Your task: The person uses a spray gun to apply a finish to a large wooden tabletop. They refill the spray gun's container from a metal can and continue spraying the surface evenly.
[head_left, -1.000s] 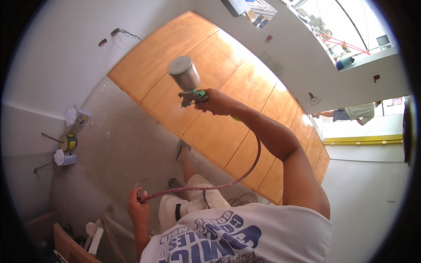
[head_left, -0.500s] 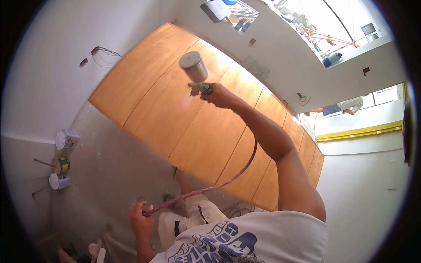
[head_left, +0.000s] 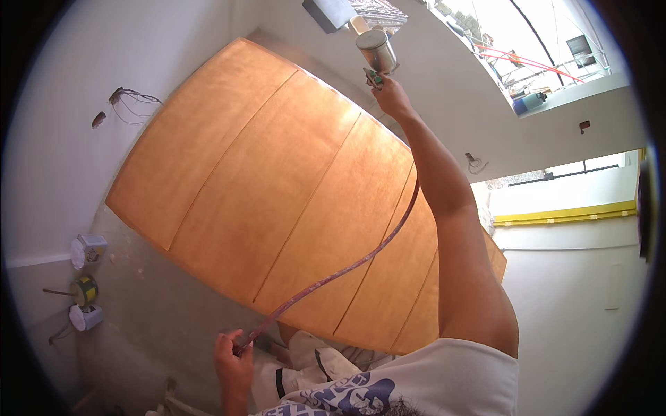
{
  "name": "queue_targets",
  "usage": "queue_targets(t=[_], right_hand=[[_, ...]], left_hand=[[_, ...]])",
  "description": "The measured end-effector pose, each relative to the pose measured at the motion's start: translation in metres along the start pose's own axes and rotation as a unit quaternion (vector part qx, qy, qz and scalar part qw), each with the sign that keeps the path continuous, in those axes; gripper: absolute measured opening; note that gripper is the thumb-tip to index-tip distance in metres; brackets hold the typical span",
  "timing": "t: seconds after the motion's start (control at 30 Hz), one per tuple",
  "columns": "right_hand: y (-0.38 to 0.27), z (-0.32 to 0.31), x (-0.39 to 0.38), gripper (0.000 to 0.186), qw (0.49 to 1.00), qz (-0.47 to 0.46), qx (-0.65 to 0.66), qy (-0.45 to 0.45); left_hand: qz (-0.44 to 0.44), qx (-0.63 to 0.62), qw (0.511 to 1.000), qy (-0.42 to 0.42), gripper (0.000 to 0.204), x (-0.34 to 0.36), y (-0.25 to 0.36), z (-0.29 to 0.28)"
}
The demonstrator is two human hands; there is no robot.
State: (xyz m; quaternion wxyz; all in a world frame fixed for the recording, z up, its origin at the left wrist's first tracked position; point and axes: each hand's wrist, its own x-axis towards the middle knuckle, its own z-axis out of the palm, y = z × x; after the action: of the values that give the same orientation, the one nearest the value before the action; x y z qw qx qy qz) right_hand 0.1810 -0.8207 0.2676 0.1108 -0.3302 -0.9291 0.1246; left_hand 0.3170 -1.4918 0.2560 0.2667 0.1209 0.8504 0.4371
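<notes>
At the far edge of a large orange-brown wooden panel (head_left: pixel 229 159), my right hand (head_left: pixel 394 98) is closed round the handle of a spray gun (head_left: pixel 374 79). A round metal cup (head_left: pixel 377 50) sits on top of the gun. My right arm is stretched out, partly hiding the panel. A reddish hose (head_left: pixel 333 275) hangs in a curve across the panel, from behind my right arm to my left hand (head_left: pixel 234 360). The left hand, low and in front of me, pinches the hose near the panel's near edge. Dark seams divide the panel's surface into strips.
Several cans (head_left: pixel 84 291) stand on the floor by the left wall, one with a stick in it. Loose wires (head_left: pixel 132 97) stick out of that wall. A window opening (head_left: pixel 527 41) with a blue bottle (head_left: pixel 530 104) on its sill is at upper right. A yellow beam (head_left: pixel 565 213) lies at right.
My right hand has carried the spray gun away from above the panel's middle, up and right to its far edge. My left hand still holds the hose, slightly lower.
</notes>
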Motion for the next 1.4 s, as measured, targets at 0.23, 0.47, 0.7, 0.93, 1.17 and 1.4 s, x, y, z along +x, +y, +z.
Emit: queue_targets(t=[0.23,0.47,0.7,0.93,1.17,1.4], right_hand=[[-0.054,-0.024,-0.094,0.038,0.978,0.033,0.128,-0.163],[-0.143,-0.047,-0.257,0.031,0.924,0.045,0.206,-0.319],[-0.225,-0.055,-0.383,0.040,0.851,-0.035,0.239,-0.467],[-0.242,-0.053,-0.422,0.034,0.797,-0.050,0.241,-0.552],[-0.149,-0.035,-0.306,0.033,0.912,0.022,0.191,-0.362],[-0.042,-0.025,-0.144,0.037,0.974,0.066,0.146,-0.160]], left_hand=[[-0.020,0.040,0.998,0.036,0.032,-0.022,-0.023,-0.025],[-0.014,0.089,0.992,0.085,0.028,-0.091,-0.055,-0.060],[-0.014,0.100,0.988,0.116,0.028,-0.166,-0.086,-0.085],[-0.001,0.115,0.986,0.121,0.029,-0.183,-0.102,-0.093],[0.051,0.105,0.990,0.082,0.028,-0.137,-0.072,-0.071],[0.026,0.079,0.996,0.021,0.034,-0.063,-0.018,-0.037]])
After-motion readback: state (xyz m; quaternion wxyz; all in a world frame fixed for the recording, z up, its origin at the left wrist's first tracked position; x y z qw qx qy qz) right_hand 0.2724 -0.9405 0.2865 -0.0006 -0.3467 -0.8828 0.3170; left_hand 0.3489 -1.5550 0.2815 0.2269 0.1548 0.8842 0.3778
